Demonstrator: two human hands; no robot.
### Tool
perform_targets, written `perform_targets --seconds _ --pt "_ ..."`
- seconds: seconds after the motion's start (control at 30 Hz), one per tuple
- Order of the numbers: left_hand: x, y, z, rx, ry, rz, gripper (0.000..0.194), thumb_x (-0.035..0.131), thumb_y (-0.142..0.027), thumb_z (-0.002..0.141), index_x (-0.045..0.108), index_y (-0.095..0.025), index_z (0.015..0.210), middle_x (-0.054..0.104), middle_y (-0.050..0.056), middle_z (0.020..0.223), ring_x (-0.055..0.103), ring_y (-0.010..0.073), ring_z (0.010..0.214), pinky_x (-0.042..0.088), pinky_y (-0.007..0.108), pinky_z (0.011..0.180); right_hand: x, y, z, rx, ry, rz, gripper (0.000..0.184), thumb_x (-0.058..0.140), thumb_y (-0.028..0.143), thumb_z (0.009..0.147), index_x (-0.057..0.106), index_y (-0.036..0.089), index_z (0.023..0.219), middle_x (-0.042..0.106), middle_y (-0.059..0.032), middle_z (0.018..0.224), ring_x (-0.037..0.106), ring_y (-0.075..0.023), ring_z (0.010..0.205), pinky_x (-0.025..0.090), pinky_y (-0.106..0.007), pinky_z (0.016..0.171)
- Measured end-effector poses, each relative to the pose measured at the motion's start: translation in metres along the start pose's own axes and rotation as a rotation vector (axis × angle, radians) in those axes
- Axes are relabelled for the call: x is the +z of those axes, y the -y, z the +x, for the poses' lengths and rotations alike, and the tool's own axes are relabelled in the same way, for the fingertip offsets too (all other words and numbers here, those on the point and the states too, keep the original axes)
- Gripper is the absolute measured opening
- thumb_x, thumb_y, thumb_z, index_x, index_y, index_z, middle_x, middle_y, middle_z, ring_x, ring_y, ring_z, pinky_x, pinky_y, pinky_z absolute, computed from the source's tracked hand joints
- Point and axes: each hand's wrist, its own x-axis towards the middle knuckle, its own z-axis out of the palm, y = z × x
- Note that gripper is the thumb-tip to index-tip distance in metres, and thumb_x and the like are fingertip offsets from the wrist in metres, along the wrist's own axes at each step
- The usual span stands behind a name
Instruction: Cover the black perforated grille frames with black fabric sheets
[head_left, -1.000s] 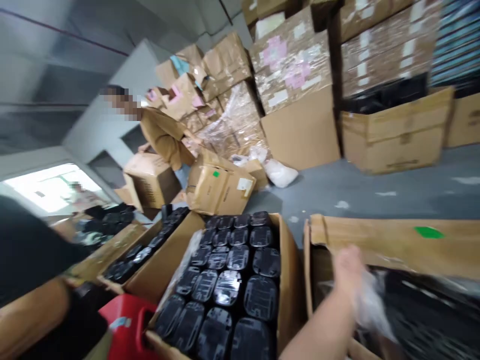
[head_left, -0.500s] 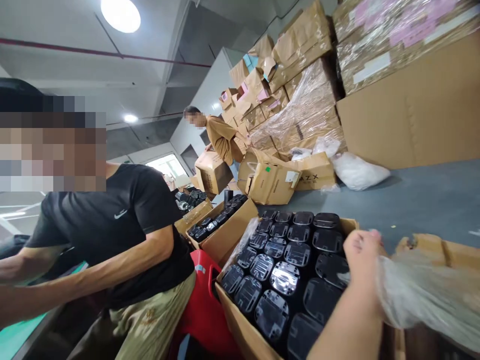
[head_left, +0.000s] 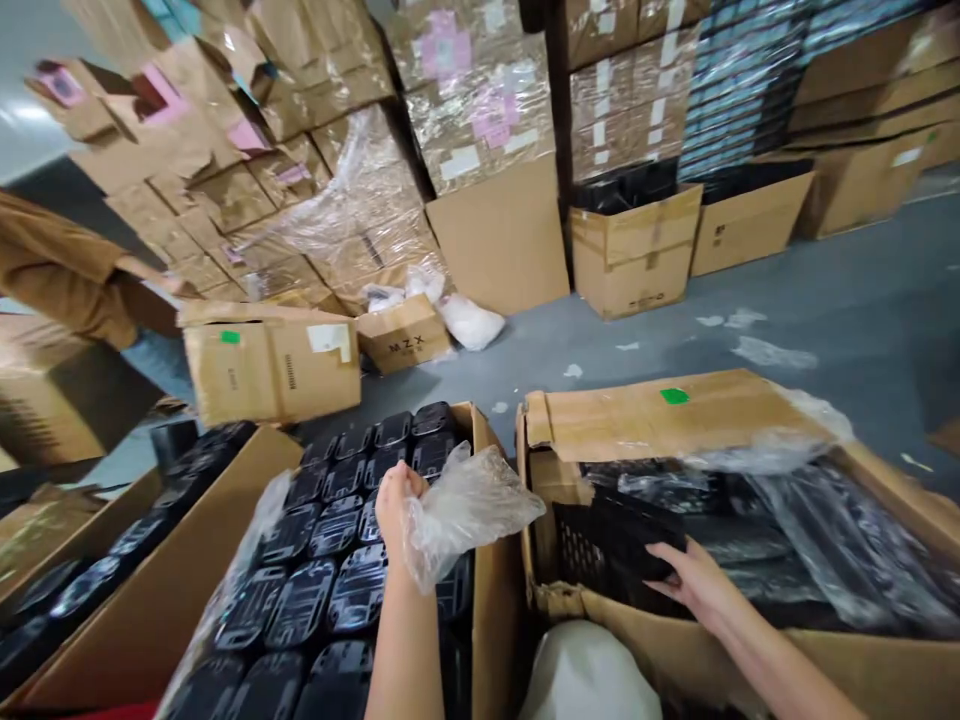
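Observation:
My left hand [head_left: 399,510] is closed on a crumpled clear plastic bag [head_left: 480,500], above the carton of black parts. Beneath it, rows of black rounded-square plastic parts [head_left: 300,600] stand packed close together. My right hand [head_left: 682,575] reaches into the open carton on the right, its fingers gripping the edge of a black plastic part [head_left: 615,540] that has a perforated side. Beside that part lie more black pieces in clear plastic bags [head_left: 825,530]. The lower fingers of my right hand are partly hidden.
The right carton's flap [head_left: 645,420] bears a green sticker. Another carton of black parts [head_left: 172,570] stands at left. A person in a brown top [head_left: 60,260] is beside a carton [head_left: 277,370]. Wrapped carton stacks [head_left: 480,130] line the back, beyond the grey floor [head_left: 540,350].
The view has swung to the right, bringing the right carton and my right hand into sight. My left hand still holds the plastic bag. The person in black has left the view.

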Motion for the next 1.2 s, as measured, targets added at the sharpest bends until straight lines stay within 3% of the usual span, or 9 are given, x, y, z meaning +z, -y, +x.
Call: perform_targets --seconds 0.2,0.37,0.57,0.7,0.83,0.93,1.0,1.1,1.2 --pt "0.012 0.008 -0.012 -0.058 0.111 0.058 0.036 0.062 -0.039 0.062 0.036 -0.017 0.053 0.031 -0.009 0.041 0.026 0.0036 0.037 0.020 0.017 0.037 0.038 -0.008 0.022 -0.214 0.041 -0.397 0.022 0.049 0.021 0.064 0.046 0.020 0.085 0.064 -0.0018 0.071 0.063 -0.0194 0.072 0.050 -0.029 0.055" --pt "0.015 0.005 -0.017 -0.076 0.113 0.127 0.032 0.062 -0.038 0.062 0.038 -0.017 0.054 0.033 -0.009 0.042 0.027 0.0041 0.038 0.020 0.017 0.036 0.054 -0.015 0.031 -0.227 0.000 -0.721 0.024 0.056 -0.002 0.040 0.047 0.018 0.050 0.053 0.0030 0.044 0.061 -0.0248 0.065 0.047 -0.035 0.060" --pt "0.021 0.007 -0.015 -0.121 0.164 0.167 0.030 0.063 -0.035 0.060 0.040 -0.017 0.053 0.034 -0.007 0.041 0.031 0.0056 0.039 0.021 0.018 0.036 0.068 -0.006 0.020 -0.244 -0.050 -1.032 0.022 0.061 0.004 0.045 0.046 0.019 0.038 0.054 0.0025 0.045 0.060 -0.0223 0.068 0.044 -0.036 0.067" --pt "0.022 0.009 -0.013 -0.180 0.182 0.164 0.031 0.064 -0.036 0.058 0.040 -0.018 0.051 0.034 -0.007 0.041 0.030 0.0059 0.039 0.022 0.018 0.035 0.026 0.052 0.030 -0.306 -0.238 -1.145 0.010 0.060 0.026 0.061 0.058 0.019 0.055 0.063 -0.0060 0.066 0.060 -0.0249 0.079 0.042 -0.035 0.073" --pt "0.024 0.011 -0.011 -0.274 0.224 0.174 0.033 0.066 -0.039 0.054 0.041 -0.018 0.050 0.034 -0.007 0.040 0.029 0.0059 0.037 0.022 0.018 0.034 -0.047 0.117 0.056 -0.261 -0.639 -1.199 0.043 0.042 0.033 0.077 0.047 0.005 0.109 0.053 -0.0248 0.103 0.054 -0.0305 0.094 0.041 -0.039 0.075" --pt "0.027 0.017 -0.014 -0.299 0.239 0.247 0.032 0.064 -0.045 0.054 0.047 -0.018 0.056 0.036 -0.007 0.040 0.028 0.0057 0.035 0.021 0.018 0.034 -0.076 0.134 0.075 -0.262 -0.791 -1.229 0.062 0.045 0.038 0.075 0.033 -0.003 0.119 0.046 -0.0295 0.110 0.049 -0.0338 0.100 0.039 -0.040 0.077" --pt "0.030 0.023 -0.017 -0.253 0.259 0.345 0.034 0.063 -0.048 0.052 0.050 -0.018 0.060 0.040 -0.006 0.042 0.033 0.0071 0.037 0.026 0.019 0.036 -0.081 0.132 0.084 -0.306 -0.803 -1.260 0.056 0.045 0.037 0.076 0.039 -0.003 0.114 0.049 -0.0281 0.106 0.048 -0.0339 0.101 0.038 -0.039 0.079" --pt "0.033 0.034 -0.028 -0.024 0.496 0.696 0.039 0.064 -0.047 0.052 0.057 -0.019 0.078 0.057 0.000 0.068 0.053 0.0167 0.060 0.042 0.026 0.054 -0.085 0.121 0.088 -0.411 -0.735 -1.315 0.033 0.043 0.028 0.078 0.053 0.003 0.097 0.055 -0.0237 0.097 0.050 -0.0317 0.097 0.036 -0.039 0.080" --pt "0.030 0.044 -0.042 0.144 0.876 1.384 0.074 0.073 -0.033 0.044 0.049 -0.017 0.112 0.053 0.011 0.107 0.054 0.0277 0.094 0.042 0.035 0.078 -0.092 0.109 0.083 -0.552 -0.613 -1.355 0.016 0.048 0.019 0.074 0.060 0.012 0.082 0.058 -0.0171 0.092 0.049 -0.0281 0.097 0.035 -0.035 0.082"
